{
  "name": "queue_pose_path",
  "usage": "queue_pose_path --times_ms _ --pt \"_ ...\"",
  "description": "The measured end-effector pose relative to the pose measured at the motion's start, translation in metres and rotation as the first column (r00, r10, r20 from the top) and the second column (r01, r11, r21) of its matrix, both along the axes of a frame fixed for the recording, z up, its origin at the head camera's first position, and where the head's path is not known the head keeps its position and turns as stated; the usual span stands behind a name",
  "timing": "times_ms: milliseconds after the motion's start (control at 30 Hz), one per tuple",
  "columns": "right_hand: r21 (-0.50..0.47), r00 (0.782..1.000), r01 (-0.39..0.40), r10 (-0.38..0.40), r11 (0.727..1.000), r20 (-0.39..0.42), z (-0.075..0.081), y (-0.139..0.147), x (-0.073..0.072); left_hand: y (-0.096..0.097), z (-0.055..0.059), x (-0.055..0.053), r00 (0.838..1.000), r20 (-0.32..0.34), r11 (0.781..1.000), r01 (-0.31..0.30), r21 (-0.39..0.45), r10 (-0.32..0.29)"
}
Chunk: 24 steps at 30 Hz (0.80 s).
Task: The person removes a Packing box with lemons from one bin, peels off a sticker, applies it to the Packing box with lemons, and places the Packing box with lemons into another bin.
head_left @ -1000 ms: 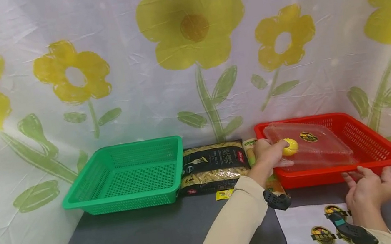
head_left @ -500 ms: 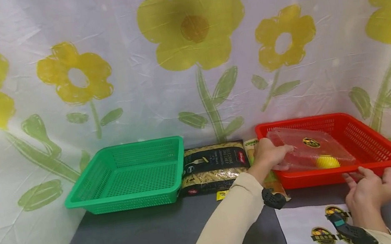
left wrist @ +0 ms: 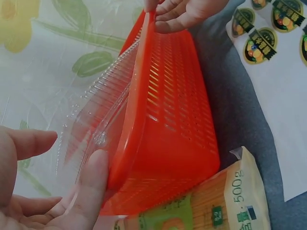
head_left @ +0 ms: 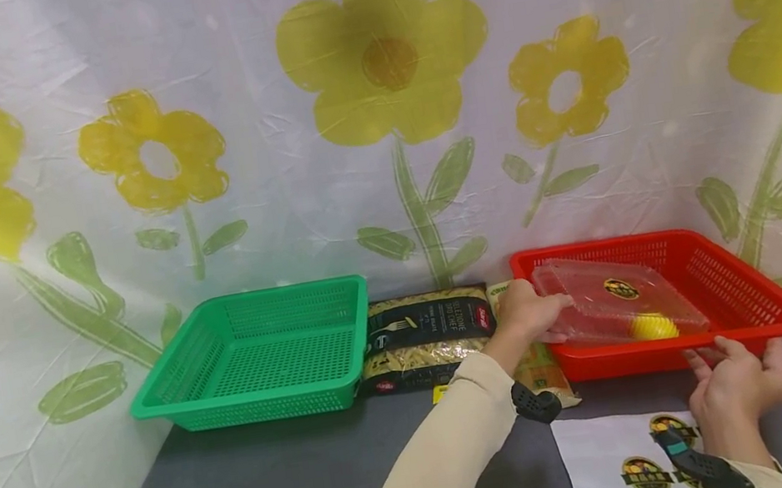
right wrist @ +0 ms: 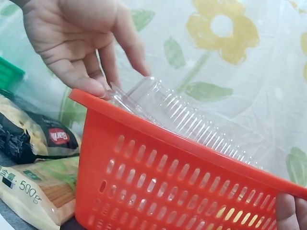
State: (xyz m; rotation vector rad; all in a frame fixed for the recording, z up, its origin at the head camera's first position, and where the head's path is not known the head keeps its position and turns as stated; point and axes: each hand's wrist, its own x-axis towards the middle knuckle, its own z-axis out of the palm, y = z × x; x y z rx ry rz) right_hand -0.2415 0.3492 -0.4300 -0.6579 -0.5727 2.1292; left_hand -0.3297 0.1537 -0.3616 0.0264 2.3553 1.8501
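Observation:
My left hand [head_left: 526, 312] is at the left end of a clear plastic clamshell box [head_left: 612, 278], thumb and fingers around its edge. The box lies tilted in the red basket [head_left: 768, 327], its corner above the rim in the right wrist view. A yellow textured ball [head_left: 652, 325] shows through the clear plastic near the front rim; whether it lies inside the box or beside it, I cannot tell. My right hand [head_left: 734, 387] grips the front rim of the basket, fingertips under the lip. In the left wrist view the thumb [left wrist: 93, 175] touches near the basket rim.
A green basket [head_left: 254, 395] stands at the left. Between the baskets lie a black pasta bag [head_left: 428, 340] and a 500g noodle packet [left wrist: 230, 196]. A small yellow packet [head_left: 439, 393] sits in front. White paper with round logos [head_left: 604, 448] lies near the right hand.
My left hand has let go of the yellow ball, which now rests lower and further right near the front rim. The box top has dropped a little. The right hand stays put.

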Motion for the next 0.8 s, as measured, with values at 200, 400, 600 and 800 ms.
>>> queue_pose_path --times_ms 200,400,600,800 --pt "-0.014 1.0 -0.003 0.003 1.0 -0.003 0.0 -0.002 0.0 -0.016 -0.006 0.001 1.0 -0.027 1.0 -0.004 0.028 0.005" --pt "0.0 0.999 0.004 -0.004 1.0 0.047 0.0 -0.006 -0.001 -0.036 -0.013 0.003 0.999 -0.033 0.996 -0.01 0.089 0.013" --pt "-0.034 0.987 0.022 -0.016 0.999 0.158 0.002 -0.004 -0.002 -0.063 -0.024 0.011 0.998 -0.05 0.984 0.056 0.168 -0.048" --pt "-0.02 0.976 0.09 -0.084 0.996 0.2 0.002 -0.003 0.001 -0.096 -0.042 0.022 0.993 -0.079 0.973 0.106 0.206 -0.092"
